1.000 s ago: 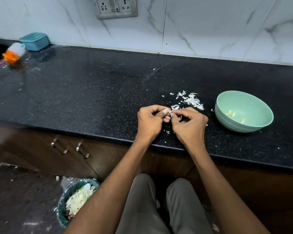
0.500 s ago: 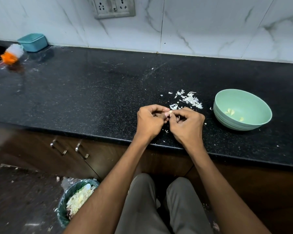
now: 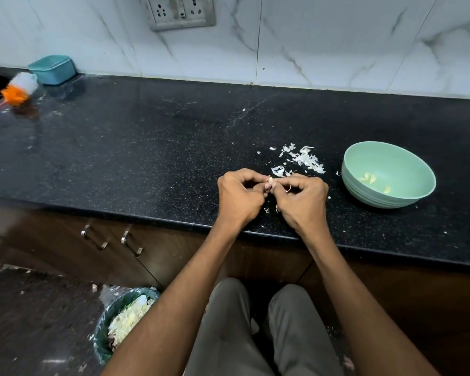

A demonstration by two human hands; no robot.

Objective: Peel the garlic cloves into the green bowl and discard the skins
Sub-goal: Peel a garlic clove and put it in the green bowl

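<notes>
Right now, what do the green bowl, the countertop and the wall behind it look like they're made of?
Green bowl: probably plastic or melamine, with a smooth matte surface, even colour and ridged outer wall. Countertop: looks like polished black granite, speckled and faintly reflective. Wall: glossy white tiles with grey marble-like veining and thin joint lines; whether real marble or ceramic can't be told.

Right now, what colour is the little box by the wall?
Teal blue; the box shows in the head view.
</notes>
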